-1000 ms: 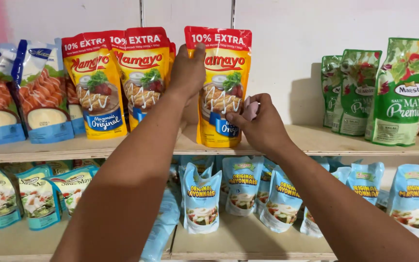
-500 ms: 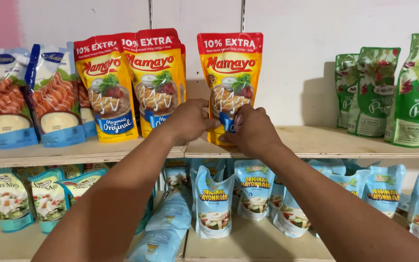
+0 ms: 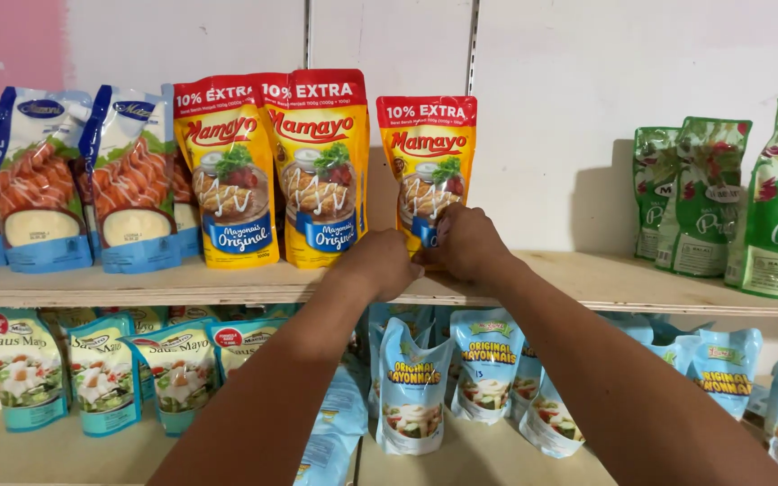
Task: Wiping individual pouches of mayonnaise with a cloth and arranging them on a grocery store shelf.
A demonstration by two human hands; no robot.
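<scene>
Head view: yellow-red pouch (image 3: pixel 427 162) upright, both hands at base.

Yellow pouch (image 3: pixel 427 153) base behind right hand (image 3: pixel 466 241)

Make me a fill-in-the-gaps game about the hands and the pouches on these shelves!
1. Both hands, the left hand and the right hand, are at the bottom of a yellow pouch with a ____ top band.
2. That pouch stands on the ____ wooden shelf.
3. To its left stand ____ more yellow pouches of the same kind.
4. The pouches at the far right of that shelf are ____.

Missing words: red; upper; two; green
</scene>
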